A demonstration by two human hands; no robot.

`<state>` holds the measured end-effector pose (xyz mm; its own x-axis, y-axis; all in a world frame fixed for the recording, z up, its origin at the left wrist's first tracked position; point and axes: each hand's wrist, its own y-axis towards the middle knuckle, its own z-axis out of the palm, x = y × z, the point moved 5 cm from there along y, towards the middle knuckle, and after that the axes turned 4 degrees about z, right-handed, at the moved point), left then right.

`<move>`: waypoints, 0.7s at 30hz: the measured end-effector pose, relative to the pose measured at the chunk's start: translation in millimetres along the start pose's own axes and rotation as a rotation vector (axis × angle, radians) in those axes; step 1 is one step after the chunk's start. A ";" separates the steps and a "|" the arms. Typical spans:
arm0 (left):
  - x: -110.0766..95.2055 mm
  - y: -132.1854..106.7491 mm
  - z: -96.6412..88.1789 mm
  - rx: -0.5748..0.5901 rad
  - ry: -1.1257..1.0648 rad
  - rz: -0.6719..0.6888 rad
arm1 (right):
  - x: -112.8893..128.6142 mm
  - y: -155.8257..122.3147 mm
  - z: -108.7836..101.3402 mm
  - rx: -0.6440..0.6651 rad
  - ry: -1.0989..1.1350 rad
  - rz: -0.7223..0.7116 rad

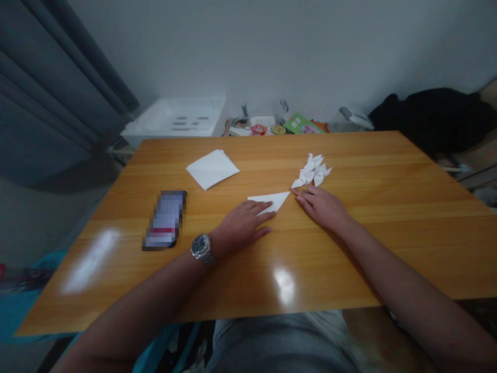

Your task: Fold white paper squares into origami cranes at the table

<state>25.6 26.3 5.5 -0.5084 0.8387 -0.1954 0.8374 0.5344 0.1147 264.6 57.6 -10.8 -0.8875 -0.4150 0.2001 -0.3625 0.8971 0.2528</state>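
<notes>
- Two bare hands lie flat on the glossy orange-brown wooden surface, both working one white paper sheet folded into a flat triangle near mid-surface.
- Left hand: open, palm down, fingers pressing the triangle's near edge. Silver wristwatch on that wrist.
- Right hand: open, flat, fingertips touching the triangle's right tip; gripping nothing.
- Progress, my read: early on this sheet, with only the triangle fold in.
- Done: small pile of folded white paper figures just beyond the right hand.
- Left: stack of flat white square sheets well apart, far left of centre.
- Dark phone lies left of the left hand.
- Containers: shallow white plastic tray behind the far-left corner, with a few small dark bits I can't identify. Colourful packets behind the far edge; whether they sit in a box, can't tell.
</notes>
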 end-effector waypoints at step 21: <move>0.5 0.4 -2.7 0.004 0.002 0.020 | 37.1 -12.7 4.0 0.215 0.118 -0.324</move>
<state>25.1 27.2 8.1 -0.4921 0.8494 -0.1907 0.8483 0.5171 0.1142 235.1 31.4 -10.4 -0.6836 -0.6847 0.2529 -0.6803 0.7232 0.1190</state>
